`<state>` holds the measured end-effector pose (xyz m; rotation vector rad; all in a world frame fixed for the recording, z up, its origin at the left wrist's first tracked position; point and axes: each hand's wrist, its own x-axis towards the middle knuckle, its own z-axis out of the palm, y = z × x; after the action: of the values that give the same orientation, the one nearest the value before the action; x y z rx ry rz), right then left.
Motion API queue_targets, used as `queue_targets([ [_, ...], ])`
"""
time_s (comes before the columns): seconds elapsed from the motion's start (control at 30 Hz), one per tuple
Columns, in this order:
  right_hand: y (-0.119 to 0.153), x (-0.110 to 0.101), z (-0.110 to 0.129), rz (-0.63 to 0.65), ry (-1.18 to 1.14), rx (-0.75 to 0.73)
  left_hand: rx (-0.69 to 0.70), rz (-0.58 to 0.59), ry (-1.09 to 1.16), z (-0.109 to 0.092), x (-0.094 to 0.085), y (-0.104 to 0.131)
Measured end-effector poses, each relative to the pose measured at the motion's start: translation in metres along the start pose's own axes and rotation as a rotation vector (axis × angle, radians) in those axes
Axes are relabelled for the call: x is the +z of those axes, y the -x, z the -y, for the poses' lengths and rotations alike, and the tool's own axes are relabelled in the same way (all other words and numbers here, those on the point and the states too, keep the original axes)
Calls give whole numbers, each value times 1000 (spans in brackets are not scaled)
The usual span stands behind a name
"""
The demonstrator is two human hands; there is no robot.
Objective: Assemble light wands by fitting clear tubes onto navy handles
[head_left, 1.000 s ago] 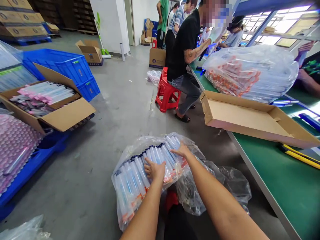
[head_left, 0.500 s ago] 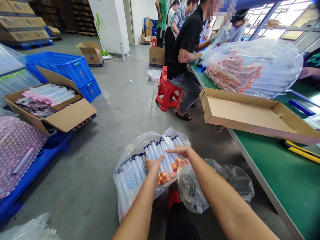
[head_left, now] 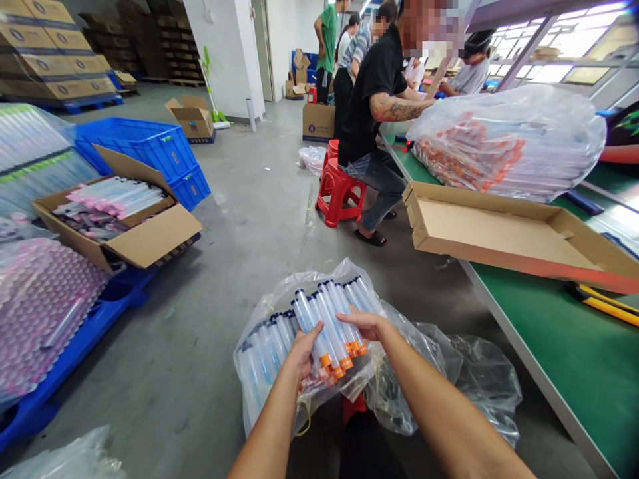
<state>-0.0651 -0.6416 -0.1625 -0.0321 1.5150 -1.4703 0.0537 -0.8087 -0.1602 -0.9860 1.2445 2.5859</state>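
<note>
Clear plastic tubes (head_left: 327, 319) with dark caps at the far end and orange ones at the near end are bunched between my two hands. My left hand (head_left: 302, 351) is closed against the bunch's left side, thumb on top. On the right side, my right hand (head_left: 365, 323) grips the bunch with its thumb over the tubes; its other fingers are hidden. Beneath and around them is an open clear plastic bag (head_left: 252, 309) on the floor. More tubes (head_left: 262, 352) lie in the bag left of my left hand.
To the right runs a green table (head_left: 544, 339) with a shallow cardboard tray (head_left: 499, 223) and a large bag of tubes (head_left: 544, 146). A person in black sits on a red stool (head_left: 339, 193). At left stand a carton (head_left: 150, 239), blue crates (head_left: 180, 156) and a blue pallet (head_left: 74, 366).
The bunch of tubes between my hands has been gathered and lifted slightly, its orange ends now more aligned. The view has shifted a little. The seated person's arms have moved.
</note>
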Motion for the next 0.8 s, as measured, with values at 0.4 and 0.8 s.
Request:
queue_targets([
  [0.4, 45, 12, 21, 28, -180, -143, 137, 31, -70, -34, 24, 36],
  [0.8, 82, 50, 99, -3, -160, 5, -154, 205, -173, -100, 56, 67],
])
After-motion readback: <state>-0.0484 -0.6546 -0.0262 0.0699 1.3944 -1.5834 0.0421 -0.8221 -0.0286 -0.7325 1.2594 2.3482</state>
